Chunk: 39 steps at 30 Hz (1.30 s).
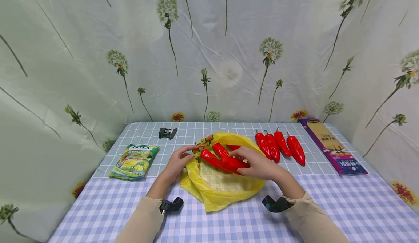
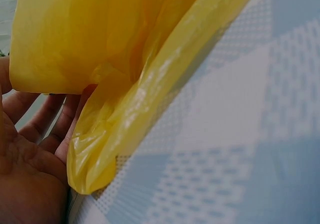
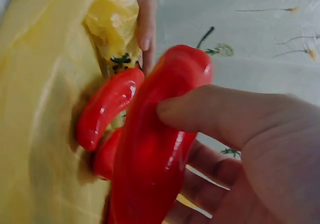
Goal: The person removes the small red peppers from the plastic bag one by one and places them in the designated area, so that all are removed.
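Observation:
A yellow plastic bag point(image 1: 214, 197) lies on the table with its mouth spread wide. My left hand point(image 1: 178, 161) holds the bag's left rim; in the left wrist view its fingers point(image 2: 37, 119) reach behind the yellow film. Over the bag's opening my right hand point(image 1: 256, 161) grips a long red pepper point(image 1: 230, 164), thumb on one side and fingers on the other, as the right wrist view shows. More red peppers point(image 1: 220, 149) lie inside the bag, partly hidden by the held one and by the right hand.
Several red peppers point(image 1: 296, 150) lie in a row right of the bag. A long purple and tan packet point(image 1: 332, 146) is at the far right. To the left are a green and yellow candy bag point(image 1: 135, 162) and a small black device point(image 1: 167, 132). A checked cloth point(image 1: 108, 206) covers the table.

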### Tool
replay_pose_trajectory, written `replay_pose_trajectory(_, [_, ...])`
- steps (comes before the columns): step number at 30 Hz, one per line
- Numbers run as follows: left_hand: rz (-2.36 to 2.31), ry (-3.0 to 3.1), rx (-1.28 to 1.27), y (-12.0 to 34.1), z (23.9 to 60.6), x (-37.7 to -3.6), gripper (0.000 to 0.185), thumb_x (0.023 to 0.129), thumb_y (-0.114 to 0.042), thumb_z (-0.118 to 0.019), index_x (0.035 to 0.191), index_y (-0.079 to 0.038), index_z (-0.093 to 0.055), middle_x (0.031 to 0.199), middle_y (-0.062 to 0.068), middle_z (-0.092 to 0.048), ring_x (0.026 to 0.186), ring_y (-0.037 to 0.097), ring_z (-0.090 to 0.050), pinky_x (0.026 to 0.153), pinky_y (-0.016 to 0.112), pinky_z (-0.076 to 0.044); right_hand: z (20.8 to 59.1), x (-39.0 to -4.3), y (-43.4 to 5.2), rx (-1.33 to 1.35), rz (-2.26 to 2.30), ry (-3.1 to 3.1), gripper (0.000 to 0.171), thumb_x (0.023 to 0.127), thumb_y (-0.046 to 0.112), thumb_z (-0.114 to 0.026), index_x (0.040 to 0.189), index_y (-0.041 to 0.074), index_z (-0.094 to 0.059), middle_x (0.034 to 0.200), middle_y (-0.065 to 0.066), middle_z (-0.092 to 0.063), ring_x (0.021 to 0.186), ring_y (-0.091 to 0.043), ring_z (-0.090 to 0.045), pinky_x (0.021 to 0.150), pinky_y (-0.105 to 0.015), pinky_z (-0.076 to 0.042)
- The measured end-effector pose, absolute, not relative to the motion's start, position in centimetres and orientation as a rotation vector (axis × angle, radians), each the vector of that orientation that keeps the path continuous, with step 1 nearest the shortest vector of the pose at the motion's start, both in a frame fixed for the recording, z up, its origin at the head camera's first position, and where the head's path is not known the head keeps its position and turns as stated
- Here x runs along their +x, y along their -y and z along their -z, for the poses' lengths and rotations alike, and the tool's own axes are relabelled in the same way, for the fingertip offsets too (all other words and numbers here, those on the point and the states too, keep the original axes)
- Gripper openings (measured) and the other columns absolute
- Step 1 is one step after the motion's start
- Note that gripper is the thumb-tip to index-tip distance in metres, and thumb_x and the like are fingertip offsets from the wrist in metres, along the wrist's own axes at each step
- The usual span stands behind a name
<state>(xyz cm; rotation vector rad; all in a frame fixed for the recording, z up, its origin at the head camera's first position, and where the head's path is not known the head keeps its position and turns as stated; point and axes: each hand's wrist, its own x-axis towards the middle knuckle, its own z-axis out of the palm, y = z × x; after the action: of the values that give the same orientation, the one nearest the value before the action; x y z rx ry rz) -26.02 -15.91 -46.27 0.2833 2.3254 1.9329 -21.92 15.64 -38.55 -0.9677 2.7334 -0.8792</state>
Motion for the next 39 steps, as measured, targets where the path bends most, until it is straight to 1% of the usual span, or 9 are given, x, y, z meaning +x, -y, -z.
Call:
replay_pose_trajectory(4, [-1.94, -2.31, 0.287, 16.0, 46.4, -26.0, 0.039, 0.099, -0.014, -0.058, 0.138, -0.008, -0.059, 0.147, 0.013, -0.052, 0.104, 0.017, -0.06, 0.085, 0.02, -0.052, 38.3, -22.1, -16.1, -0.915, 0.989, -2.776, 0.046, 0.087, 0.01, -0.073, 0.13, 0.015, -0.059, 0.126, -0.004, -0.064, 0.111, -0.022, -0.06, 0.09, -0.038, -0.058])
replay_pose_trajectory(9, [-1.955, -2.287, 0.29, 16.0, 46.6, -25.9, 0.039, 0.099, -0.013, -0.057, 0.138, -0.007, -0.058, 0.146, 0.014, -0.052, 0.101, 0.015, -0.061, 0.084, 0.02, -0.053, 37.9, -22.4, -16.7, -0.838, 1.098, -2.829, 0.049, 0.086, 0.01, -0.074, 0.132, 0.011, -0.058, 0.124, -0.007, -0.065, 0.109, -0.023, -0.062, 0.087, -0.039, -0.059])
replay_pose_trajectory(12, [-1.96, -2.287, 0.287, 16.1, 46.6, -26.0, 0.039, 0.099, -0.014, -0.057, 0.138, -0.007, -0.058, 0.146, 0.014, -0.053, 0.1, 0.013, -0.061, 0.084, 0.021, -0.053, 37.6, -22.6, -17.0, -0.808, 1.15, -2.893, 0.05, 0.086, 0.008, -0.074, 0.133, 0.01, -0.057, 0.123, -0.009, -0.065, 0.108, -0.025, -0.062, 0.087, -0.041, -0.059])
replay_pose_trajectory(17, [-1.969, -2.295, 0.278, 16.1, 46.6, -26.0, 0.038, 0.099, -0.013, -0.057, 0.137, -0.008, -0.059, 0.145, 0.013, -0.053, 0.101, 0.012, -0.062, 0.085, 0.021, -0.053, 37.5, -23.1, -17.7, -0.722, 1.24, -3.027, 0.058, 0.085, 0.008, -0.075, 0.138, 0.008, -0.053, 0.127, -0.013, -0.063, 0.112, -0.03, -0.061, 0.091, -0.048, -0.057])
replay_pose_trajectory(21, [-1.957, -2.297, 0.284, 16.1, 46.6, -26.0, 0.038, 0.099, -0.013, -0.057, 0.137, -0.007, -0.059, 0.146, 0.013, -0.053, 0.103, 0.015, -0.062, 0.085, 0.021, -0.053, 37.8, -23.5, -18.5, -0.624, 1.308, -3.099, 0.061, 0.085, 0.009, -0.075, 0.141, 0.007, -0.049, 0.132, -0.016, -0.06, 0.117, -0.033, -0.06, 0.093, -0.05, -0.056])
replay_pose_trajectory(26, [-1.951, -2.295, 0.288, 16.0, 46.4, -25.9, 0.039, 0.1, -0.014, -0.057, 0.138, -0.007, -0.058, 0.147, 0.013, -0.052, 0.107, 0.019, -0.061, 0.086, 0.02, -0.052, 37.9, -24.1, -19.7, -0.47, 1.375, -3.145, 0.06, 0.089, 0.013, -0.071, 0.144, 0.009, -0.048, 0.136, -0.017, -0.057, 0.12, -0.035, -0.058, 0.095, -0.052, -0.054])
replay_pose_trajectory(33, [-1.956, -2.285, 0.284, 15.9, 46.3, -25.9, 0.039, 0.099, -0.013, -0.057, 0.138, -0.007, -0.058, 0.147, 0.013, -0.052, 0.104, 0.017, -0.061, 0.085, 0.02, -0.052, 38.2, -24.8, -21.4, -0.269, 1.441, -3.169, 0.058, 0.095, 0.019, -0.066, 0.147, 0.008, -0.045, 0.137, -0.021, -0.056, 0.121, -0.037, -0.055, 0.097, -0.056, -0.052])
replay_pose_trajectory(39, [-1.951, -2.301, 0.302, 15.9, 46.3, -26.0, 0.039, 0.1, -0.013, -0.057, 0.138, -0.007, -0.058, 0.147, 0.013, -0.053, 0.104, 0.017, -0.06, 0.086, 0.019, -0.052, 38.4, -25.1, -22.4, -0.083, 1.539, -3.152, 0.058, 0.098, 0.024, -0.063, 0.149, 0.008, -0.042, 0.142, -0.022, -0.053, 0.123, -0.038, -0.052, 0.102, -0.056, -0.049])
